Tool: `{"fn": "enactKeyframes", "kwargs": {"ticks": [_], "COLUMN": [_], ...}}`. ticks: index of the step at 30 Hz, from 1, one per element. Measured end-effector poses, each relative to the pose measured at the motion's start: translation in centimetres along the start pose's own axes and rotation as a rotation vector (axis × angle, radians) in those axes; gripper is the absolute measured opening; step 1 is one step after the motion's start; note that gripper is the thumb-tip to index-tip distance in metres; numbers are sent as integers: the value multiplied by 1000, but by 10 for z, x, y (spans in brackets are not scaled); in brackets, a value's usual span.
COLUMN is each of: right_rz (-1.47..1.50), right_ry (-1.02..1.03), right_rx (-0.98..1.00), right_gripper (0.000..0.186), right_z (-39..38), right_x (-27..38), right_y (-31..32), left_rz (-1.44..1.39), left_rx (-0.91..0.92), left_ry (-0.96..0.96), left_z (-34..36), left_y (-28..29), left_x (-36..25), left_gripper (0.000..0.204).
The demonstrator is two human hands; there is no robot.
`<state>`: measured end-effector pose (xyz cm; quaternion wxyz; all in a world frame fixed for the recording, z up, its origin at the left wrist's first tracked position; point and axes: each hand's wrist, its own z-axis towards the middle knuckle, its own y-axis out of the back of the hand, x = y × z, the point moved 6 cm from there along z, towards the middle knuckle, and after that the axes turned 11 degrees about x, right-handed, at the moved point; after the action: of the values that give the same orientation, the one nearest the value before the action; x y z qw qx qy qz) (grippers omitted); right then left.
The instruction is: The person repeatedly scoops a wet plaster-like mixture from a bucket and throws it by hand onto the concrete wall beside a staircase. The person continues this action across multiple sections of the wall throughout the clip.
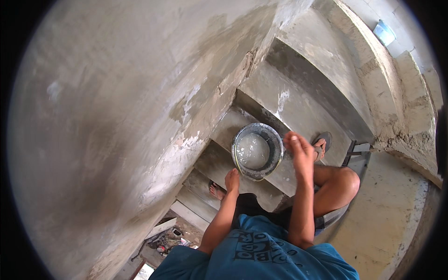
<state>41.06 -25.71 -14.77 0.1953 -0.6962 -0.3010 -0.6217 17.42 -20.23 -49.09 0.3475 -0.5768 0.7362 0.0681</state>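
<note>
Bucket (273,154) between the two hands (303,152)

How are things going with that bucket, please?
Left hand at near rim of bucket, grip unclear. Right hand curled, just right of it. Whitish liquid inside. Right foot in flip-flop close beyond right hand.

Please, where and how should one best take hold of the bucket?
Probably by the thin yellowish handle, from the person's side: it appears folded down along the near side of the bucket. Because the bucket stands open with pale liquid inside, gripping the handle's middle should keep it level.
</note>
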Motion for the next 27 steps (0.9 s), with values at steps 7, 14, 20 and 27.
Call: {"fn": "enactKeyframes", "kwargs": {"ticks": [7, 14, 20, 27], "right_rz": [-189, -295, -136, -25], "right_ry": [109, -17, -383, -660], "right_rx": [-7, 317, 517, 709], "right_gripper": [34, 39, 41, 38], "right_z": [-38, 17, 106, 142], "right_x": [100, 52, -125, -357], "right_y": [7, -15, -14, -21], "left_rz": [179, 61, -332, -526], "left_rx": [-58, -246, -160, -411], "left_ry": [-52, -278, -395, -360], "left_z": [-19, -28, 8, 143], "left_y": [-11, -24, -108, -164], "left_x": [4, 9, 12, 79], "left_gripper": [34, 28, 26, 34]}}
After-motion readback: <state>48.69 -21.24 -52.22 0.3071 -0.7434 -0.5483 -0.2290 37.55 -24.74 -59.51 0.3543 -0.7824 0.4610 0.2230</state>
